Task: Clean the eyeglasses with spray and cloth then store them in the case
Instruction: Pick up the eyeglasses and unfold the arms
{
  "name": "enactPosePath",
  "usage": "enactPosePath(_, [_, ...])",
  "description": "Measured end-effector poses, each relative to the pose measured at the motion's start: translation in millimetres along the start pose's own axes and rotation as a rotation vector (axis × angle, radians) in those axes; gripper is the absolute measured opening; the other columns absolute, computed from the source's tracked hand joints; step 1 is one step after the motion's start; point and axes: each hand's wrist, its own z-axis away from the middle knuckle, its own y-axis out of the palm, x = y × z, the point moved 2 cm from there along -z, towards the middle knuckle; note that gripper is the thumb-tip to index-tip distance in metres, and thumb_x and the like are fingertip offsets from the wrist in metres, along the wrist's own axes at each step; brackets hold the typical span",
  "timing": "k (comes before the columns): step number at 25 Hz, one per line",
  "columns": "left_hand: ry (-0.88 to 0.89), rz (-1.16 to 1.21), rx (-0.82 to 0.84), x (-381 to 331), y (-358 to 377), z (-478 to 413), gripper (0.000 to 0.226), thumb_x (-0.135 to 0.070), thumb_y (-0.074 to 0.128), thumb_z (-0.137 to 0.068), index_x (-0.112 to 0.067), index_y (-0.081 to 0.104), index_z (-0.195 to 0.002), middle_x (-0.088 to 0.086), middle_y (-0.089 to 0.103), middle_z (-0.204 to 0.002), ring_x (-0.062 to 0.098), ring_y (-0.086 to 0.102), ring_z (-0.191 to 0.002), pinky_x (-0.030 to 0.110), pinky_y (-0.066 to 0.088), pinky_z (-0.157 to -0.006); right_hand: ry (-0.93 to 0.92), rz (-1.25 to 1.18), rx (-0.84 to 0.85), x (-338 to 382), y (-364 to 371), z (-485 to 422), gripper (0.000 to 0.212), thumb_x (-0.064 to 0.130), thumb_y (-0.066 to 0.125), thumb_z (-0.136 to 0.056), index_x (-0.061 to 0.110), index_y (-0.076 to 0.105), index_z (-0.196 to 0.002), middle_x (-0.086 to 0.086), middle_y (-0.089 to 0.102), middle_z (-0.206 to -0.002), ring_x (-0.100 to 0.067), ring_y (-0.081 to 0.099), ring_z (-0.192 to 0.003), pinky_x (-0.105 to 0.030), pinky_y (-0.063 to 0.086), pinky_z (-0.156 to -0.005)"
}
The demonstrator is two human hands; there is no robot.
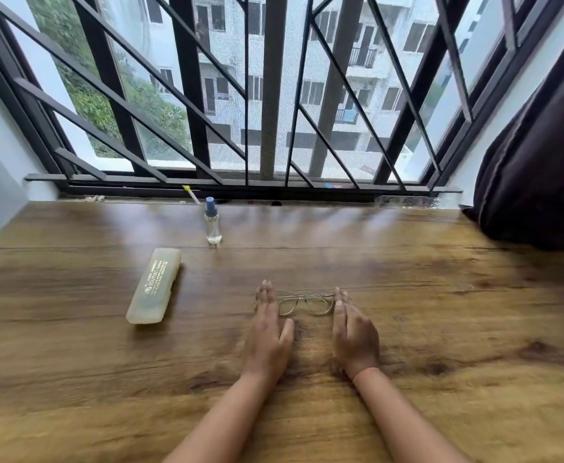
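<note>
Two bare forearms come in from 6 o'clock over the wooden counter (pixel 441 295). The left hand (pixel 267 335) lies flat, palm down, fingers straight and together, thumb a little apart. The right hand (pixel 354 332) is the same, flat and released, with a pale band at the wrist. Neither hand grasps anything.

Between the fingertips of both hands lie the glasses (pixel 305 302), a thin light frame with clear lenses, resting on the counter. The fingertips are at the two ends of the frame; if they touch it, I cannot tell.

At 10 o'clock from the hands, well apart, lies the case (pixel 154 285), long, pale yellow, shut, with printed text on the lid.

Farther, at 11 o'clock, the spray (pixel 212 221) stands upright, a small clear bottle with a blue cap, near the counter's far edge.

Behind it is a window (pixel 273 95) with dark bars. At 2 o'clock a dark curtain (pixel 534 182) hangs down to the counter.
</note>
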Motion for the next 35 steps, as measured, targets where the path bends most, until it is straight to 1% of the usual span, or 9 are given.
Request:
enactPosePath(3, [0.029,-0.093,-0.024,1.4,-0.1,2.0,0.075,-0.040,0.033,-0.083,-0.009,0.004,-0.145,-0.004,-0.006,-0.148,0.010,-0.010,-0.140,0.008,-0.012,-0.108,0.012,-0.033,-0.006,-0.3,1.1,-0.6,0.076,0.048,0.012,-0.080,0.006,0.056,-0.126,-0.010,0.054,-0.133,-0.017,0.047,-0.128,-0.017,0.032,-0.099])
enactPosePath(8, [0.244,-0.512,-0.068,-16.2,14.1,-7.9,0.051,-0.034,0.042,-0.078,-0.008,0.062,-0.118,0.019,0.047,-0.137,0.037,0.036,-0.132,0.039,0.021,-0.112,0.002,-0.089,-0.034,-3.2,-1.4,-4.3,0.072,0.046,0.015,-0.082,0.006,0.057,-0.125,-0.010,0.057,-0.130,-0.017,0.050,-0.125,-0.011,0.029,-0.096])
enactPosePath(13, [0.316,-0.671,-0.119,-23.2,16.6,-23.8,0.044,-0.015,0.043,-0.070,-0.002,0.068,-0.103,0.018,0.061,-0.122,0.037,0.045,-0.126,0.048,0.027,-0.109,0.015,-0.110,-0.031,-4.0,-1.9,-0.1,0.061,0.039,0.021,-0.087,0.009,0.056,-0.126,-0.007,0.057,-0.130,-0.014,0.049,-0.125,-0.010,0.030,-0.095])
enactPosePath(17, [0.319,-0.718,-0.082,-19.4,17.7,-32.5,0.036,-0.006,0.072,-0.055,0.001,0.072,-0.091,0.015,0.069,-0.107,0.035,0.054,-0.117,0.045,0.034,-0.102,-0.001,-0.143,-0.017,-5.2,-2.3,0.5,0.070,0.047,0.016,-0.083,0.009,0.054,-0.127,-0.006,0.055,-0.132,-0.012,0.047,-0.126,-0.011,0.030,-0.098])
enactPosePath(24, [0.356,-0.536,-0.072,-23.2,5.9,-41.5,0.018,-0.007,0.074,-0.049,-0.016,0.058,-0.048,-0.004,0.068,-0.061,0.018,0.069,-0.091,0.028,0.056,-0.072,-0.005,-0.331,-0.055,-5.8,-8.1,3.8,0.065,0.048,0.020,-0.086,0.012,0.055,-0.128,0.003,0.055,-0.130,0.007,0.050,-0.115,0.001,0.032,-0.090])
enactPosePath(27, [0.306,-0.245,-0.242,-19.8,0.9,-45.3,0.015,-0.001,0.067,-0.065,-0.016,0.069,-0.061,-0.007,0.073,-0.074,0.005,0.066,-0.094,0.021,0.051,-0.084,0.030,-0.554,-0.081,-9.3,-11.9,3.7,0.052,0.040,0.030,-0.090,0.012,0.057,-0.125,0.006,0.053,-0.132,0.018,0.045,-0.115,-0.002,0.033,-0.093])
enactPosePath(30, [-0.167,0.466,-0.325,-23.8,-4.7,-46.9,0.015,0.008,0.070,-0.071,-0.003,0.075,-0.082,-0.018,0.071,-0.073,-0.013,0.062,-0.076,0.007,0.048,-0.076,0.077,-0.705,-0.041,-15.8,-8.9,3.2,0.043,0.029,0.038,-0.090,0.019,0.048,-0.131,0.012,0.064,-0.121,-0.003,0.058,-0.113,-0.023,0.044,-0.098])
enactPosePath(32, [-0.461,0.986,-0.294,-23.0,-0.3,-45.2,0.014,0.015,0.063,-0.074,0.006,0.070,-0.081,-0.005,0.072,-0.064,0.002,0.066,-0.066,0.010,0.052,-0.065,0.032,-0.643,-0.022,-16.7,-5.4,3.1,0.042,0.028,0.044,-0.090,0.019,0.051,-0.130,0.015,0.065,-0.119,-0.007,0.059,-0.113,-0.026,0.046,-0.097])
enactPosePath(35, [-0.687,1.479,-0.172,-20.3,4.6,-36.1,0.031,0.021,0.048,-0.077,0.003,0.070,-0.064,0.012,0.071,-0.066,0.015,0.069,-0.060,0.021,0.057,-0.058,-0.132,-0.468,-0.044,-9.6,-5.1,7.1,0.044,0.034,0.046,-0.088,0.011,0.060,-0.123,0.013,0.062,-0.120,-0.001,0.056,-0.114,-0.009,0.041,-0.094])
